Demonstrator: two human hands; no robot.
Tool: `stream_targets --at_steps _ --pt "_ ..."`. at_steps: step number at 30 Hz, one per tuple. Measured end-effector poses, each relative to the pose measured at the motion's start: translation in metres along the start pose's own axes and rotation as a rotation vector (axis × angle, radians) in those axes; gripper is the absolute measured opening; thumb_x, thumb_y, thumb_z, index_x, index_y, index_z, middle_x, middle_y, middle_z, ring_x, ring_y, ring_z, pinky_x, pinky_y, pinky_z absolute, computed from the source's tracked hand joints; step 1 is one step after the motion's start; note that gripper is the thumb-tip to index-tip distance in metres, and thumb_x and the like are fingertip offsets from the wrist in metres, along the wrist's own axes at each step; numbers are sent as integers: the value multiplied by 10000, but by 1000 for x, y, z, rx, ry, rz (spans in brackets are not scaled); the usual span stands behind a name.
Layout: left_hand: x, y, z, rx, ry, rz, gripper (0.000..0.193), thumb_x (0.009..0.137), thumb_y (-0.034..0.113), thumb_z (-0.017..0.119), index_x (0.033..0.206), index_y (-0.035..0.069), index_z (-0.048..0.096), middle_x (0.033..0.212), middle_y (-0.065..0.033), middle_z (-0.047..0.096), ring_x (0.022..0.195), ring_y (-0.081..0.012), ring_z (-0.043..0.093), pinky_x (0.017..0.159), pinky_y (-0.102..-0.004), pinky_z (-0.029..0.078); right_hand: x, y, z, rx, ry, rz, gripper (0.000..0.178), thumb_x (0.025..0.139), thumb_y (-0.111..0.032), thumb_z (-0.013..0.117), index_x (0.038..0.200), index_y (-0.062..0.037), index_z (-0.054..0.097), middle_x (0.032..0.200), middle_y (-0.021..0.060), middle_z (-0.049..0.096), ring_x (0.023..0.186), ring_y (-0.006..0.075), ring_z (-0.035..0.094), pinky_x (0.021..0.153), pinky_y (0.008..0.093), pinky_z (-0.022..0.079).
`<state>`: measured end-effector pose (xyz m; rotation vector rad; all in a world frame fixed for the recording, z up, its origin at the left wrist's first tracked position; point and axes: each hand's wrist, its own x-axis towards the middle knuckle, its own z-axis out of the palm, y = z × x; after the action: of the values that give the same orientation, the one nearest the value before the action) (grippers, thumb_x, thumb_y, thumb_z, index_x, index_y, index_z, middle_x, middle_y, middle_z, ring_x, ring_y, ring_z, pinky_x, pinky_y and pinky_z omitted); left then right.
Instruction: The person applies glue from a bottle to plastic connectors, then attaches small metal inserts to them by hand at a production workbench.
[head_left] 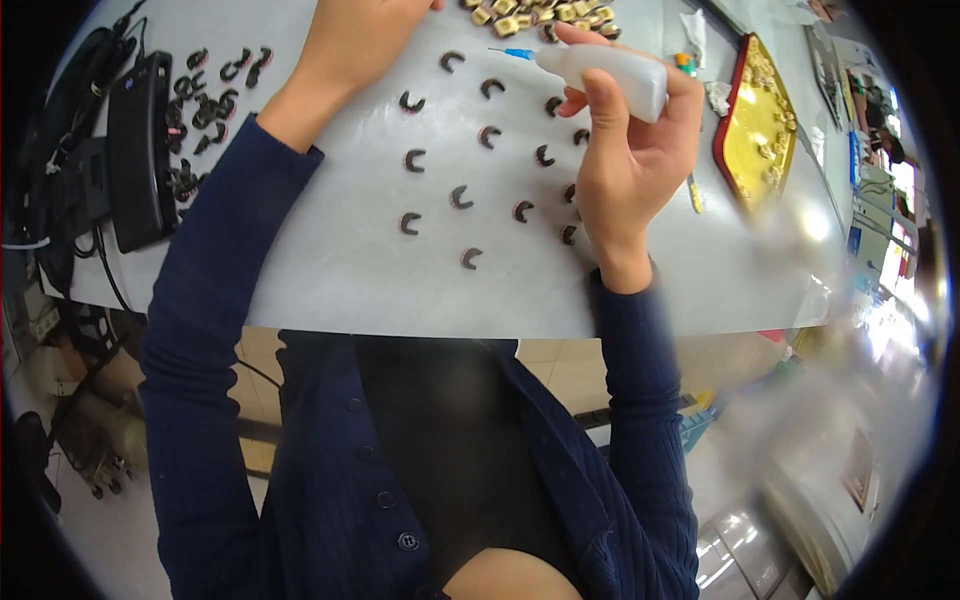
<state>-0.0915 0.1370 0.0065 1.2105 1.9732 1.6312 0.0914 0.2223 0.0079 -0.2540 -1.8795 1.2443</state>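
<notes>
My right hand (640, 150) is closed around a white squeeze bottle (625, 80). The bottle lies nearly level, and its blue needle tip (516, 54) points left above the table. Beneath and beside it, several small dark C-shaped pieces (489, 137) are spread out in loose rows on the white tabletop (350, 270). A few of them are partly covered by my right hand. My left hand (362, 45) reaches to the upper edge of the picture, where most of its fingers are cut off. Whether it holds anything is hidden.
Gold-coloured blocks (510, 22) are heaped at the far middle. More dark curved pieces (210, 108) cluster on the left beside a black box-shaped device (140, 150) with cables. To the right lies a yellow tray (752, 120) with a red rim, holding small pale pieces.
</notes>
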Motion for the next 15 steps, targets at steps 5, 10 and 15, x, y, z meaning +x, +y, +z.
stream_targets --at_steps 5,10,15 --pt "-6 -15 -9 48 -147 64 206 964 171 503 900 10 615 752 8 577 759 -80 543 770 -234 427 11 -12 -24 59 340 -20 243 941 -82 572 1063 13 385 1160 262 585 842 208 653 686 297 564" --pt "-12 -12 -7 -61 -132 208 124 911 107 538 936 7 606 817 -62 629 702 -123 566 659 -256 436 12 -8 -72 -46 542 13 293 892 -9 627 1070 6 395 1141 194 579 971 225 643 787 286 549" --pt "-16 -4 -12 55 -159 263 115 899 99 543 918 4 604 771 -73 605 685 -158 554 656 -267 439 2 0 -107 -118 517 57 342 854 14 669 1117 7 450 1092 160 621 995 204 631 885 279 493"
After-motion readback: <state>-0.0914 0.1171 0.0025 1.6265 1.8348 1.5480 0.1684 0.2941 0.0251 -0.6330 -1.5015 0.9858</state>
